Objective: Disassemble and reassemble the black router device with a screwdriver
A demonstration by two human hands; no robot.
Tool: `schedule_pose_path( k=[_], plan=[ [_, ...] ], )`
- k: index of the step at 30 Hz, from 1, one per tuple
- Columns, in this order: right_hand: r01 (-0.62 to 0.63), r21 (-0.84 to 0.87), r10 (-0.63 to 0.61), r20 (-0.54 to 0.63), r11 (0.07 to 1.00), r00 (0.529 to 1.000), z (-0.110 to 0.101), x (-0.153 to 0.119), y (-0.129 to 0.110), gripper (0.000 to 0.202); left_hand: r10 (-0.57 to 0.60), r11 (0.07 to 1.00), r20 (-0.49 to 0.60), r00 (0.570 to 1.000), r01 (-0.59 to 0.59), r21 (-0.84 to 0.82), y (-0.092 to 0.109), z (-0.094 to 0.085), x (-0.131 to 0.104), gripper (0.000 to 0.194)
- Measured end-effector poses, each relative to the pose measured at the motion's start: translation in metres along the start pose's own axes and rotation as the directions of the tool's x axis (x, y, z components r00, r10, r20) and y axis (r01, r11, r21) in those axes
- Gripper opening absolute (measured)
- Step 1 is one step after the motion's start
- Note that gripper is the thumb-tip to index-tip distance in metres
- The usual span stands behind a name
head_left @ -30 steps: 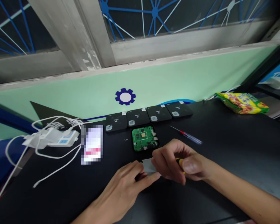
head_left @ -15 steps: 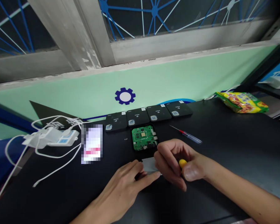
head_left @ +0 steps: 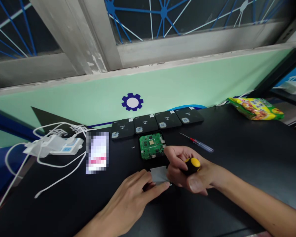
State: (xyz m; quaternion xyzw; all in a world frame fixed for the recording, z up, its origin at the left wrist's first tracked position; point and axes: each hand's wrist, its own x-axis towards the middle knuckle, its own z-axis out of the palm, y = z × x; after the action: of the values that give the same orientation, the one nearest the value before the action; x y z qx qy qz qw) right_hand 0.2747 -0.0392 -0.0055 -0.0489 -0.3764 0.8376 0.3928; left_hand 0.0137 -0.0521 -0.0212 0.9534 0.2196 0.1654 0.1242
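Note:
A flat grey metal plate (head_left: pixel 159 174) lies on the dark table in front of me, partly covered by my fingers. My left hand (head_left: pixel 135 189) is closed at its left side and near edge, holding it. A screwdriver (head_left: pixel 192 165) with a black and yellow handle is gripped in my right hand (head_left: pixel 188 174), over the plate's right side; its shaft and tip are hidden. Just beyond the plate sits an open black case (head_left: pixel 141 154) with a green circuit board (head_left: pixel 150 144) inside.
Several black boxes (head_left: pixel 123 128) stand in a row by the wall. A clear-handled screwdriver (head_left: pixel 202 145) lies to the right, and tiny screws (head_left: pixel 133 147) left of the board. On the left are a phone (head_left: pixel 98 153) and a power strip (head_left: pixel 71 145) with white cables. A snack bag (head_left: pixel 258 108) rests far right.
My right hand has tilted, so more of the screwdriver's handle shows and its top has moved up slightly. My left hand keeps its place on the plate.

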Motion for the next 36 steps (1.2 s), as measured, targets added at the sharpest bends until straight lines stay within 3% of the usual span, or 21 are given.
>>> schedule_pose_path(
  k=[4, 7, 10, 19, 23, 36],
  plan=[
    [0.063, -0.061, -0.063, -0.002, 0.996, 0.998, 0.0036, 0.0044, -0.0008, 0.039, -0.016, 1.0, 0.029, 0.999, 0.017, -0.012, -0.0015, 0.0026, -0.0034, 0.067],
    [0.153, -0.115, -0.149, 0.043, 0.982, 0.988, 0.0041, 0.0078, -0.001, 0.054, -0.023, 1.0, 0.035, 0.999, 0.023, -0.002, -0.0014, 0.0033, -0.0041, 0.069],
    [0.178, -0.125, -0.172, 0.06, 0.976, 0.983, 0.0019, 0.0089, 0.0003, 0.05, -0.021, 1.0, 0.018, 1.0, 0.021, -0.001, -0.0008, 0.0029, -0.0036, 0.067],
    [0.103, -0.098, -0.101, 0.023, 0.99, 0.995, 0.0066, 0.0098, -0.0033, 0.035, -0.015, 1.0, 0.004, 1.0, 0.015, -0.011, -0.0005, 0.0017, -0.002, 0.067],
    [0.071, -0.084, -0.065, 0.069, 0.994, 0.995, 0.0068, 0.0096, -0.0036, 0.033, -0.029, 1.0, 0.024, 0.999, 0.029, 0.01, 0.0001, 0.001, -0.0018, 0.068],
    [0.026, -0.032, -0.024, 0.054, 0.999, 0.998, 0.0026, 0.0042, -0.0042, 0.04, -0.004, 1.0, -0.004, 1.0, 0.004, 0.0, -0.0001, -0.0012, 0.0001, 0.063]
  ],
)
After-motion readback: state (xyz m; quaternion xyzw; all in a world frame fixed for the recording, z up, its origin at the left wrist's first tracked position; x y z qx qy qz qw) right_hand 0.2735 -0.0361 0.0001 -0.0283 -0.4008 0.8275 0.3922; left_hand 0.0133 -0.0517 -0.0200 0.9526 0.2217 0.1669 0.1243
